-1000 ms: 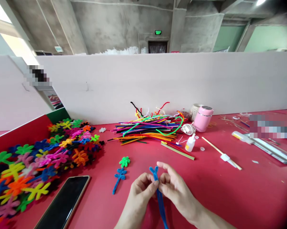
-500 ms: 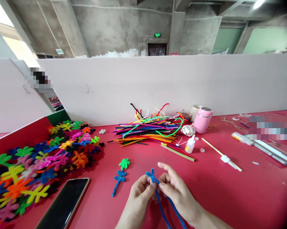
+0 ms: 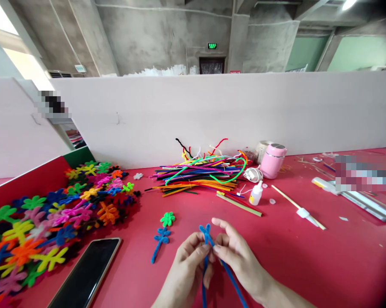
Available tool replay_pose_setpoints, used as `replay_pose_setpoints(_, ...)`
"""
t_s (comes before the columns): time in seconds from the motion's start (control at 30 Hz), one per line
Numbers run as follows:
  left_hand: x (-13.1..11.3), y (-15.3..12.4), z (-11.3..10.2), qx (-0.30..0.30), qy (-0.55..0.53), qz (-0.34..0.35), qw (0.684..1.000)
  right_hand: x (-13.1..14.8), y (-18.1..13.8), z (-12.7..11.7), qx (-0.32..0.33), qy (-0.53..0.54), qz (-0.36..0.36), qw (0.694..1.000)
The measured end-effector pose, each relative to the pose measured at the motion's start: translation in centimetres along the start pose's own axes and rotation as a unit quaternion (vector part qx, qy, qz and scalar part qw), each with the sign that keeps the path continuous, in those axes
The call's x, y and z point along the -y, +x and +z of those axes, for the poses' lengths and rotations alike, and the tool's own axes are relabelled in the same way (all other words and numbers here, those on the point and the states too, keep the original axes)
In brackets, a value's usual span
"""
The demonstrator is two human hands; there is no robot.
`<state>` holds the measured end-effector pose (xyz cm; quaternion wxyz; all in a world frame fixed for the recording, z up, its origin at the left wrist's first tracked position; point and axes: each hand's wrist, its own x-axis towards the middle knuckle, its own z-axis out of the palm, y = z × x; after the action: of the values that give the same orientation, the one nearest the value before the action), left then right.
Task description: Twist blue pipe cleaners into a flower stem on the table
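Note:
A blue pipe cleaner (image 3: 207, 233) is pinched between my two hands, bent into small loops at its top. Its two long ends trail down toward me. My left hand (image 3: 190, 262) grips it just below the loops with thumb and fingers. My right hand (image 3: 233, 254) pinches the right-hand strand, index finger raised. Left of my hands lie a finished-looking blue pipe-cleaner stem with leaf loops (image 3: 160, 243) and a green pipe-cleaner flower (image 3: 167, 219).
A heap of coloured pipe-cleaner flowers (image 3: 45, 231) and a phone (image 3: 85, 273) lie left. Behind are a pipe-cleaner bundle (image 3: 195, 175), a glue bottle (image 3: 256, 193), a pink container (image 3: 273, 161) and a white partition (image 3: 225, 111). A wooden stick (image 3: 285, 199) lies right.
The looped top of the blue pipe cleaner has turned more upright and risen slightly. Its left strand has swung left, spreading from the right one. Both hands keep nearly the same place.

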<state>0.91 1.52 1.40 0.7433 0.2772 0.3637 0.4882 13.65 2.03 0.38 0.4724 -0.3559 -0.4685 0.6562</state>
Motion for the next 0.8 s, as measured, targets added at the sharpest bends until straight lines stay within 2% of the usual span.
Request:
replay_pose_setpoints(0.17, 0.2, 0.2, -0.2, -0.010, 0.039, 0.004, 0.999, 0.1, 0.0, 0.1, -0.014, 0.011, 0.002, 1.000)
replay_pose_setpoints(0.33, 0.3, 0.3, -0.4, -0.038, 0.098, 0.022, 0.994, -0.1, -0.1, 0.0, -0.057, -0.024, -0.017, 0.998)
replay_pose_setpoints(0.43, 0.5, 0.2, -0.4, -0.039, 0.130, 0.007, 0.991, 0.0, 0.0, -0.1, -0.085, -0.041, -0.028, 0.995)
replay_pose_setpoints(0.57, 0.7, 0.1, -0.2, -0.011, 0.189, -0.021, 0.982, 0.2, 0.2, -0.3, -0.101, -0.091, -0.048, 0.990)
replay_pose_setpoints(0.7, 0.5, 0.2, -0.1, -0.024, 0.219, -0.038, 0.975, 0.2, 0.4, -0.8, -0.129, -0.116, -0.068, 0.983)
replay_pose_setpoints(0.8, 0.3, 0.2, -0.1, -0.045, 0.270, 0.006, 0.962, 0.3, 0.9, -1.5, -0.172, -0.105, -0.082, 0.976)
